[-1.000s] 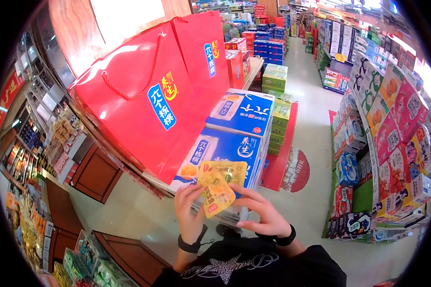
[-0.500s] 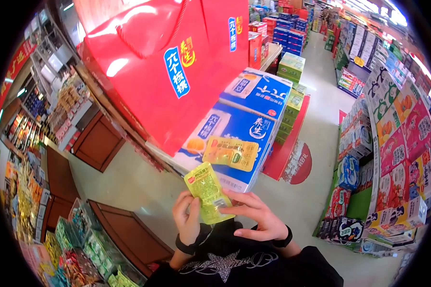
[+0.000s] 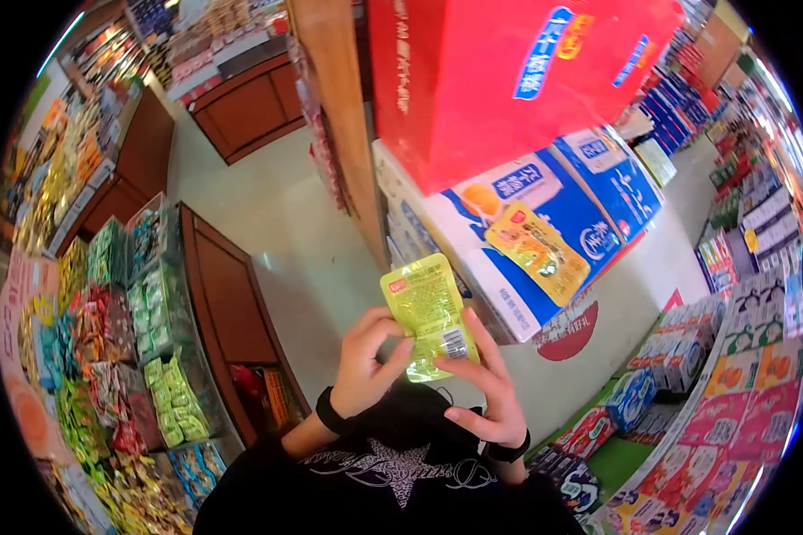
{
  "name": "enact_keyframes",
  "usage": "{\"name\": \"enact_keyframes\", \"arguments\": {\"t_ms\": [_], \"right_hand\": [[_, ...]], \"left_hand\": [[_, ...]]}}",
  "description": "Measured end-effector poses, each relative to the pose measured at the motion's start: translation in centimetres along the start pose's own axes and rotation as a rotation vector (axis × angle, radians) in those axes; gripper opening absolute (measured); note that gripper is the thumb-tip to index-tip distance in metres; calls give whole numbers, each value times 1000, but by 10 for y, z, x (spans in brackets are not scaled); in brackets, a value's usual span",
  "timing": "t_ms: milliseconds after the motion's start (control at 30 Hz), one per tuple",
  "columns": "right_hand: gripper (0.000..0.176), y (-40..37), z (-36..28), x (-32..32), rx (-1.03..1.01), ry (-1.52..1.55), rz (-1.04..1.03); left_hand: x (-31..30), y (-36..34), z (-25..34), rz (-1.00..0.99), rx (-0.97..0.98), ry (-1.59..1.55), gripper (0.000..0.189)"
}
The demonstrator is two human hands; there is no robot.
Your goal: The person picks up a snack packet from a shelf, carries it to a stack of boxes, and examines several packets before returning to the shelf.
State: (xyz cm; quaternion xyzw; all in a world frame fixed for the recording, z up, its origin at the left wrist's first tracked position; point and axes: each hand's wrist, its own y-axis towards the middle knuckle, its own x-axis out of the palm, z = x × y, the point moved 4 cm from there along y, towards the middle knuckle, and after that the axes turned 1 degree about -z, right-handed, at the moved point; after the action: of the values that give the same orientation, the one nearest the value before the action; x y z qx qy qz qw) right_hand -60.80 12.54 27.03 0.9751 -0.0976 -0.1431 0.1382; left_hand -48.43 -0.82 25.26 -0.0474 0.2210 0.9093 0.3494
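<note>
Yellow-green snack packet [image 3: 428,314] is held upright before the chest, between both hands. Left hand [image 3: 370,366] grip is clenched on its left edge. Right hand [image 3: 488,392] grip is pinched on its lower right corner. Orange packet [image 3: 537,252] is laid on blue carton [image 3: 469,239] just beyond, below red gift bag [image 3: 491,80].

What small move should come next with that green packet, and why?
Probably lay the yellow-green packet on the blue carton, beside the orange packet lying there. The left hand and right hand both pinch it, barcode side up, just below that carton.
</note>
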Motion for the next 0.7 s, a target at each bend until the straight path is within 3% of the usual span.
{"name": "enact_keyframes", "arguments": {"t_ms": [300,367,467,567,633,700], "right_hand": [[60,30,10,32,54,141,-4],[58,46,9,46,161,401,221],[53,56,32,67,233,214,-27],[49,81,33,107,202,241,-143],[48,102,31,138,201,184,-266],[48,132,14,173,73,152,-422]], "left_hand": [[-37,-9,-17,166,-27,-40,7],[-55,-15,-18,210,-15,22,7],[-85,-26,-20,299,-8,123,8],[-126,-40,-24,409,-38,195,10],[-157,-56,-29,620,-121,65,12],[-186,-72,-32,690,-150,60,14]]}}
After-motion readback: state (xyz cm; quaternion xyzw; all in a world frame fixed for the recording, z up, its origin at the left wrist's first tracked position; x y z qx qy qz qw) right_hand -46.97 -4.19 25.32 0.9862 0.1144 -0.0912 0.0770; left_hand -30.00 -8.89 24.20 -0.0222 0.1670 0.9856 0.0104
